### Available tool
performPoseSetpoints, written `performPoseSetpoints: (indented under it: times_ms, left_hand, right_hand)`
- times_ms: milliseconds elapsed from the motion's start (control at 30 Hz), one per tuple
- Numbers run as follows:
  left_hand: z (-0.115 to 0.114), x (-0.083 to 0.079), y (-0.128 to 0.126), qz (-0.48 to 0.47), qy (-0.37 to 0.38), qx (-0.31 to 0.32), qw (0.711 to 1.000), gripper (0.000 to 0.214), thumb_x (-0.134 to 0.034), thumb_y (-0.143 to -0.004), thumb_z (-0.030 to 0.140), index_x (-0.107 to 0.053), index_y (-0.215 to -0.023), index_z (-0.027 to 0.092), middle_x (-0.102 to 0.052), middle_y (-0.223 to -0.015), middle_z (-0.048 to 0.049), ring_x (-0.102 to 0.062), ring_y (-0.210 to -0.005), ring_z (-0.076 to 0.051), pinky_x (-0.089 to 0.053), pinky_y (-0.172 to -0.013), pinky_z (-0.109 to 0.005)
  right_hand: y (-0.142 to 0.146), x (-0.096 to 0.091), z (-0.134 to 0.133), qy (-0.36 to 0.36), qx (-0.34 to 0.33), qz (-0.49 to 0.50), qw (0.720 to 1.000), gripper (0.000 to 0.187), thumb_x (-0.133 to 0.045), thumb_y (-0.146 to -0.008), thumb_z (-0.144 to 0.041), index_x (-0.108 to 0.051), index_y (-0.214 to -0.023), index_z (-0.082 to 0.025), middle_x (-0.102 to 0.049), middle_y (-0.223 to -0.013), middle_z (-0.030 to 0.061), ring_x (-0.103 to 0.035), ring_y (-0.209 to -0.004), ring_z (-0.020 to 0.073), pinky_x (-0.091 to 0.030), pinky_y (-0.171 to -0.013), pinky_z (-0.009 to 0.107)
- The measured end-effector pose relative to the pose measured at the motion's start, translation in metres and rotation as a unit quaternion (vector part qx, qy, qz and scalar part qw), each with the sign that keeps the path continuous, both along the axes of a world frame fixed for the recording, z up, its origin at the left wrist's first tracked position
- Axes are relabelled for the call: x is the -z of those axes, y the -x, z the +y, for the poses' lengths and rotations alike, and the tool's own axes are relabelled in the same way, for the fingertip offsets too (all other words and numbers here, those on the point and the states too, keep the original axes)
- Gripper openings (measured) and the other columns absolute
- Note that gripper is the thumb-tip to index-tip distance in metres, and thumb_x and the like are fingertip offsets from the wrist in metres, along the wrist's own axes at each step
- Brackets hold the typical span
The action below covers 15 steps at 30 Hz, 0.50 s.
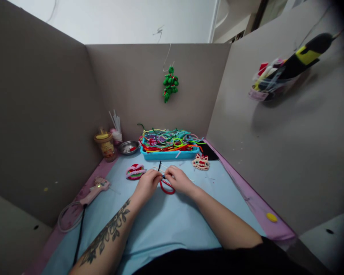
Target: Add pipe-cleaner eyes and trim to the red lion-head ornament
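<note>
My left hand [147, 184] and my right hand [179, 180] meet over the light blue mat [160, 225]. Both pinch a bent red pipe cleaner [166, 188], whose loop hangs down between them. A short black pipe cleaner [159, 166] sticks up from where the fingertips meet. A pink, red and green finished craft piece [135, 171] lies just left of my left hand. A cream and red woven piece [201, 162] lies to the upper right of my right hand.
A blue tray [169, 154] heaped with coloured pipe cleaners stands at the back. A pink glue gun [95, 190] with its cable lies at left. A small metal bowl [129, 147] and a yellow-lidded cup [105, 145] sit back left. Grey partition walls enclose the desk; a green ornament [170, 84] hangs behind.
</note>
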<state>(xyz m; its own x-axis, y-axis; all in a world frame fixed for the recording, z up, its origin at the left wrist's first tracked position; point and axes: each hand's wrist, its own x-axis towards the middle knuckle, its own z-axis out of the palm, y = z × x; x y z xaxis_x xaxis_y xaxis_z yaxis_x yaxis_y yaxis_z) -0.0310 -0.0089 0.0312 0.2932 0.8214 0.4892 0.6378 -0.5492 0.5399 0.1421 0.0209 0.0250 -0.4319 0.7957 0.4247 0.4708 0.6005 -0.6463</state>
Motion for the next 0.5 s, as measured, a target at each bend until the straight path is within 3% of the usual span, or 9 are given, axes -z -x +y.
performPoseSetpoints:
  times_ms: [267,500]
  left_hand:
    - [0.000,-0.002,-0.004,-0.107,0.047,-0.029,0.993,0.013,-0.058,-0.078,0.026,-0.068,-0.079,0.018,-0.067,-0.076,-0.0041,-0.059,-0.071,-0.016,-0.046,-0.063,-0.025]
    - [0.000,-0.002,-0.009,-0.202,0.099,-0.051,0.973,0.016,-0.064,-0.071,0.029,-0.072,-0.075,0.016,-0.070,-0.074,-0.0057,-0.063,-0.072,-0.019,-0.048,-0.066,-0.028]
  right_hand:
    - [0.002,-0.004,0.000,0.093,-0.008,0.161,0.982,0.011,-0.053,-0.074,-0.022,-0.052,-0.064,-0.018,-0.050,-0.067,-0.0009,-0.047,-0.067,0.0134,-0.036,-0.062,0.025]
    - [0.011,0.004,-0.004,0.191,-0.016,0.305,0.933,0.015,-0.058,-0.070,-0.030,-0.050,-0.064,-0.019,-0.043,-0.056,-0.0052,-0.039,-0.055,0.0105,-0.031,-0.053,0.023]
